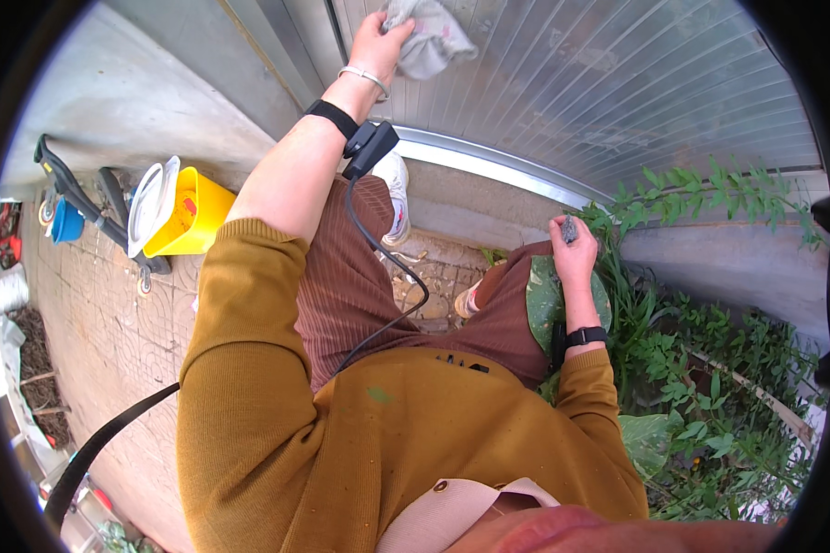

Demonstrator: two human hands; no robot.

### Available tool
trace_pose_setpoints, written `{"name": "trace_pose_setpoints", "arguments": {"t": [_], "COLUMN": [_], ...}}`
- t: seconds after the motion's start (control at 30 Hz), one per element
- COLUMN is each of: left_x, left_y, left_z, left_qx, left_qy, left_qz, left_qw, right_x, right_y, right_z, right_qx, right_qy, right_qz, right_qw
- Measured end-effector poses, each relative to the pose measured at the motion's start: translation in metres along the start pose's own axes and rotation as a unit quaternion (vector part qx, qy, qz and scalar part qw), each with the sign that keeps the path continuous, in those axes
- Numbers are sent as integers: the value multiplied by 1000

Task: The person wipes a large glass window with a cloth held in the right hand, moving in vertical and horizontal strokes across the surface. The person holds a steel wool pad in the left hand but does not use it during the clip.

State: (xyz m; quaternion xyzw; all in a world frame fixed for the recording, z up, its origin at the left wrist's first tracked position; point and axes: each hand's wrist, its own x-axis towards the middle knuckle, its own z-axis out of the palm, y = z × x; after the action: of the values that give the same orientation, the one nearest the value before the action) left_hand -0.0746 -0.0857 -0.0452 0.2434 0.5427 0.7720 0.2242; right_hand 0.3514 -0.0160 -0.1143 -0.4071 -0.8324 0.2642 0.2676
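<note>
At the top of the head view, my left hand (380, 48) grips a crumpled grey-white cloth (434, 43). The cloth is held up at a ribbed metal door panel (546, 117); whether it presses on the panel is hard to tell. Over by my right knee, my right hand (574, 256) has its fingers closed around a small dark grey scouring pad (568, 229), perhaps steel wool. That hand is near a large green leaf (541, 301), close to my brown corduroy trousers (342, 276).
A yellow bucket (216, 211) with a pale lid (153, 207) stands left, beside a black wheeled frame (69, 186) and a blue container (68, 221). Leafy plants (705, 408) crowd the right side. A concrete step (456, 200) runs below the door. A black cable (415, 276) hangs from my left wrist.
</note>
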Motion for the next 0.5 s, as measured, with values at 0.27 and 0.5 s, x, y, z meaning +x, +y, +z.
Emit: {"name": "trace_pose_setpoints", "arguments": {"t": [0.27,0.5], "left_x": [9,18], "left_y": [-17,6], "left_z": [-31,-38], "left_qx": [117,-37], "left_qy": [78,58], "left_qz": [-103,79], "left_qw": [985,995], "right_x": [-1,-1], "right_y": [0,3], "right_z": [0,0], "right_qx": [6,16], "right_qy": [7,9], "right_qz": [-6,-5], "right_qw": [1000,1000]}}
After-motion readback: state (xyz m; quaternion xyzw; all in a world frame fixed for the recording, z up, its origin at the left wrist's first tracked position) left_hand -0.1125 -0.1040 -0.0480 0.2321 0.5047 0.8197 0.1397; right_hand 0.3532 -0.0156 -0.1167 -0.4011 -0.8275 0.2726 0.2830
